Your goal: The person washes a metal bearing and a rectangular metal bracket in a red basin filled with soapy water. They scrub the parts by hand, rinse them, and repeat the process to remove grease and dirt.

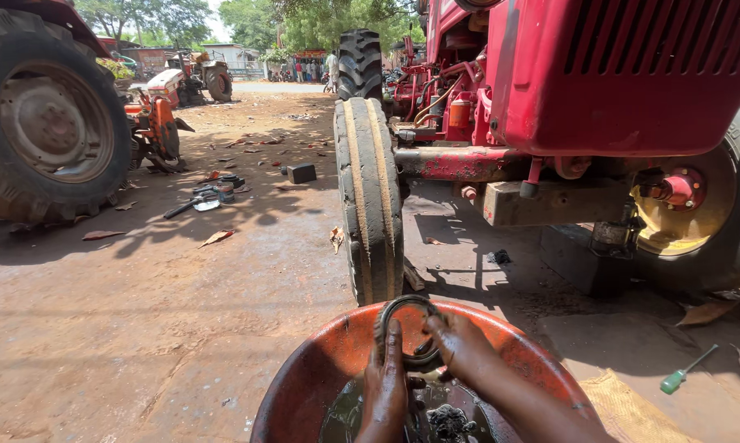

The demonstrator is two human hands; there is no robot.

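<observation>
While dark, oily liquid [349,410] pools in the bottom of a round red basin [304,381], a person's two bare, grease-blackened hands close on a dark metal ring [409,328] held upright over the basin's middle. The left hand [384,385] grips the ring's near-left edge, fingers [393,340] laid up along the rim; the right hand [458,344] clasps its lower right side, thumb and fingers wrapped onto the band. Whether the ring is a seal or a bearing part cannot be told. Just below the grip, small dark parts [448,420] lie in the liquid, touching or nearly touching the wrists.

Directly beyond the ring, just past the basin's far rim, stands the narrow front tyre [370,193] of a red tractor [616,74], whose front axle [460,162] runs off to the right of the hands. A second front wheel with a yellow rim [681,221] sits well to the right. Near the right forearm, on the dirt, lies a green-handled screwdriver [685,371] beside a piece of woven sacking [624,398]. Far off to the left of the grip, a big rear tyre [46,123] looms, with scattered tools [206,197] and dry leaves [216,238] on the ground between.
</observation>
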